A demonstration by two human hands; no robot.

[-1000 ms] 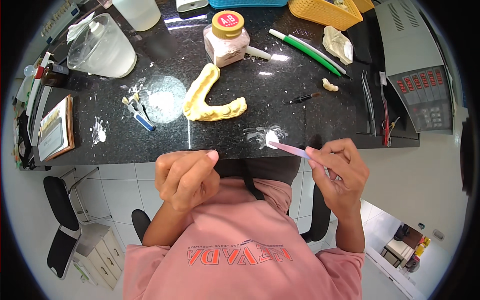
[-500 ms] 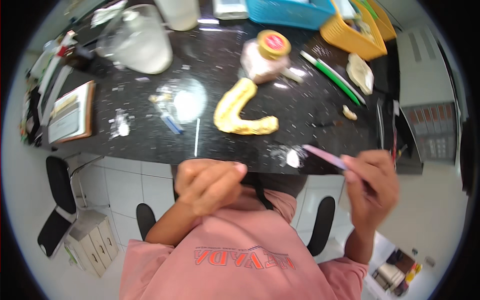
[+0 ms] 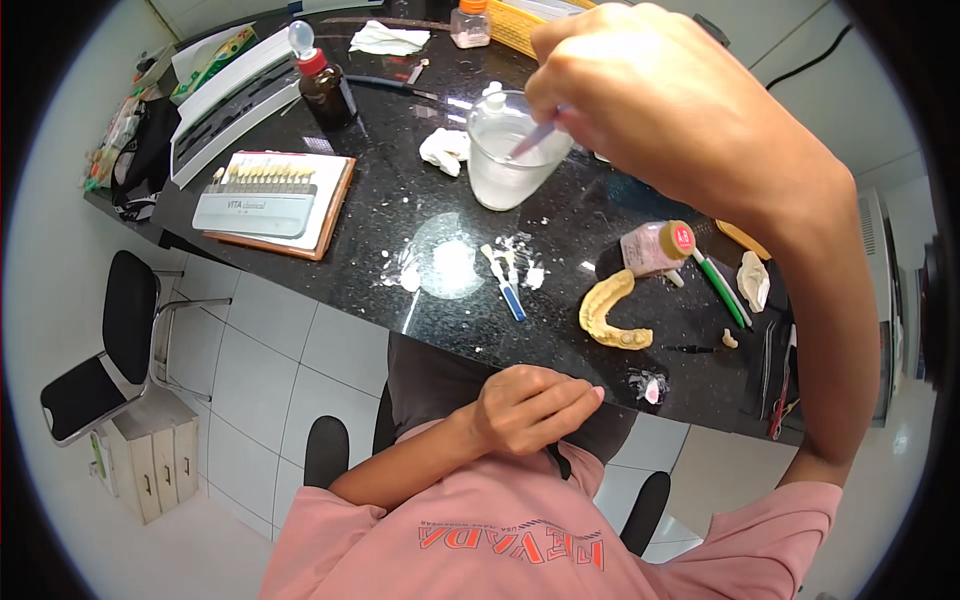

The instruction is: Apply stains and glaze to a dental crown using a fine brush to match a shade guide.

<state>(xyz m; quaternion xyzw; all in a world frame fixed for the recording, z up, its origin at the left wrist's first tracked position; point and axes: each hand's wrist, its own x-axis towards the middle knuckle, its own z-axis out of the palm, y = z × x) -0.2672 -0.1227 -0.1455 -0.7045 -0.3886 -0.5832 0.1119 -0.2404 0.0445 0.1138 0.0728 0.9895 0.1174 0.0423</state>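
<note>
My right hand (image 3: 620,100) is raised over the far part of the black table, fingers closed round a slim lavender spatula-like stick (image 3: 535,140). The stick slants down into a clear glass vessel (image 3: 495,185) that looks cloudy white inside; whether its tip touches the contents I cannot tell. At the table's front edge my left hand (image 3: 535,408) is closed, fingers curled and pressed together; what they hold, if anything, is hidden. To its right a small pink-and-white blob (image 3: 653,390) lies amid white powder. Beyond that sits a yellow horseshoe-shaped dental cast (image 3: 600,312).
A pink-filled jar with a gold lid (image 3: 660,245) stands behind the cast, near a green pen (image 3: 722,290). Small blue-handled brushes (image 3: 507,285) lie mid-table. Left are a tooth shade guide (image 3: 255,208) on a book and a brown dropper bottle (image 3: 325,95).
My right hand has carried the lavender stick from the powder near the front edge up to the glass vessel. The view has swung left. My left hand stays closed at the table edge.
</note>
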